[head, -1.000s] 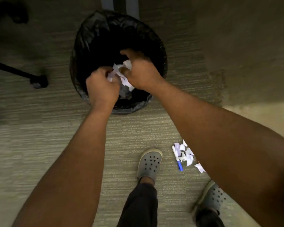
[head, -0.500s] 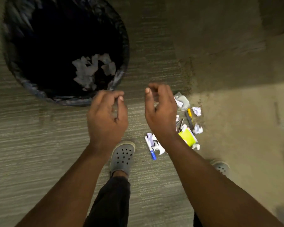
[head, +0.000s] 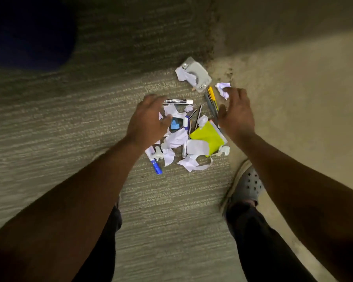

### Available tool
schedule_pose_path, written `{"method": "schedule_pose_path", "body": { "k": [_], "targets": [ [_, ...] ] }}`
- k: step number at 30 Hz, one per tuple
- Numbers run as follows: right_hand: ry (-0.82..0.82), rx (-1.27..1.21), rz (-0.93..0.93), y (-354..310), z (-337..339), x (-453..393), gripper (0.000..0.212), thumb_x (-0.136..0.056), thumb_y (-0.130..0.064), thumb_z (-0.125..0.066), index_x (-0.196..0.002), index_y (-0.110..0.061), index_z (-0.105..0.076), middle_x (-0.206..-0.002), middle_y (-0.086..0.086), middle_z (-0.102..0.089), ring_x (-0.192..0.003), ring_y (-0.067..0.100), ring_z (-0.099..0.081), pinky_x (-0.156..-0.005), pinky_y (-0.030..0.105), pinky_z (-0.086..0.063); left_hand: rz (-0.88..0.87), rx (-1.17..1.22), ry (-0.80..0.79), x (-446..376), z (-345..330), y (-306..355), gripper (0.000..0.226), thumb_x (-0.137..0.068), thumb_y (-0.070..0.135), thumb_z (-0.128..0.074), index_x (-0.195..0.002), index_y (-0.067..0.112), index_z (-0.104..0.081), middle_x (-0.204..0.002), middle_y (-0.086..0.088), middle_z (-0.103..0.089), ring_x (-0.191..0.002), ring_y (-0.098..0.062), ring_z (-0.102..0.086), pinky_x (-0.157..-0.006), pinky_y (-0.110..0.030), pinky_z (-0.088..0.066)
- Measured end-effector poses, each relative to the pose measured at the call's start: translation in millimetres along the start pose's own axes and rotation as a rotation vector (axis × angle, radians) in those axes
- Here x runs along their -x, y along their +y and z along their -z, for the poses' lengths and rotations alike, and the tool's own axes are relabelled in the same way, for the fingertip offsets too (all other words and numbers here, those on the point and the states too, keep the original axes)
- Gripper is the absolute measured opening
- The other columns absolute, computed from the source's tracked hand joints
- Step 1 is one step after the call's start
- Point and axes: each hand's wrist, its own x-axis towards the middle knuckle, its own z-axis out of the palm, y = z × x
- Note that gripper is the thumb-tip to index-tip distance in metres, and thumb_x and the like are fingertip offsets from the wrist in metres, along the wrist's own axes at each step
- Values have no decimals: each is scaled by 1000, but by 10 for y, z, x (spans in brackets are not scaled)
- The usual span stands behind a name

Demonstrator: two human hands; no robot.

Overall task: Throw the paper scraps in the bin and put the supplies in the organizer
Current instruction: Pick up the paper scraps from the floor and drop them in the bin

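A heap of white paper scraps (head: 176,139) and supplies lies on the carpet. In it are a yellow sticky-note pad (head: 209,137), a black-and-white marker (head: 178,101), a blue-capped marker (head: 156,166), a blue sharpener (head: 174,125), a yellow pen (head: 212,96), pencils (head: 198,117) and a grey hole punch (head: 198,77). My left hand (head: 147,121) hovers open over the heap's left side. My right hand (head: 235,112) is open at its right side, fingertips by a crumpled scrap (head: 222,88). The organizer is out of view.
The dark bin (head: 29,31) shows only as a blurred edge at the top left. My right foot in a grey perforated clog (head: 246,186) stands just right of the heap. A lighter floor patch runs along the right.
Both hands let the scraps fall into the bin, then swung down and right to the heap on the floor. The view followed, so the bin slid off to the top left.
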Motion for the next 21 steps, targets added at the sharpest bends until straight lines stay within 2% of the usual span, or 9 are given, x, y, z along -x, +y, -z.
{"method": "schedule_pose_path", "body": {
  "k": [2,4,6,9,12,15,18,21],
  "targets": [
    [-40,47,33,123,16,-238,55,-79,-11,-52,-133,-14,-44,-131,16,-44,-118,37,-46,-91,43,-44,22,-30,-24,-312,-101,43,62,-86,30,-68,-142,19,-44,-154,-16,-31,-140,-33,-34,-113,-37,-34],
    [-114,126,95,302,-29,-464,60,-79,-11,-52,-137,-19,-39,-136,15,-39,-119,38,-44,-89,46,-46,26,-54,-39,-646,-255,127,69,-83,33,-72,-144,23,-41,-156,-16,-25,-142,-34,-30,-114,-38,-33],
    [-193,235,188,423,-98,-611,56,-82,-16,-53,-136,-25,-39,-137,16,-37,-117,38,-42,-86,47,-48,-20,-53,-3,-895,-369,231,69,-79,30,-74,-140,22,-44,-150,-17,-31,-136,-33,-38,-111,-37,-38],
    [-172,264,280,490,-176,-738,35,-90,-33,-51,-121,-18,-49,-128,20,-41,-111,38,-44,-83,45,-48,-97,-36,149,-1113,-445,373,54,-76,23,-74,-126,17,-53,-134,-16,-45,-117,-28,-53,-97,-30,-45],
    [-188,206,297,563,-263,-713,30,-92,-27,-53,-115,-8,-52,-125,21,-42,-110,37,-46,-84,43,-46,-138,-33,229,-1154,-505,426,36,-79,15,-70,-112,12,-57,-125,-14,-48,-109,-23,-55,-90,-23,-42],
    [-113,83,209,680,-278,-582,26,-92,-18,-49,-113,-3,-51,-118,21,-49,-105,38,-51,-81,41,-42,-132,-42,258,-1108,-564,395,17,-83,9,-65,-100,9,-62,-121,-13,-51,-105,-18,-55,-89,-18,-40],
    [24,-96,31,779,-255,-339,19,-91,-12,-45,-106,-2,-50,-101,21,-57,-90,38,-56,-72,41,-41,-12,-28,300,-1044,-576,311,11,-85,7,-63,-96,10,-65,-118,-11,-58,-103,-17,-57,-86,-19,-43],
    [55,-113,-21,849,-275,-26,24,-90,-12,-45,-111,-2,-51,-102,21,-58,-91,39,-57,-71,39,-41,122,118,321,-925,-540,255,9,-84,7,-67,-92,8,-69,-105,-6,-68,-95,-14,-62,-77,-9,-42]
  ]
}}
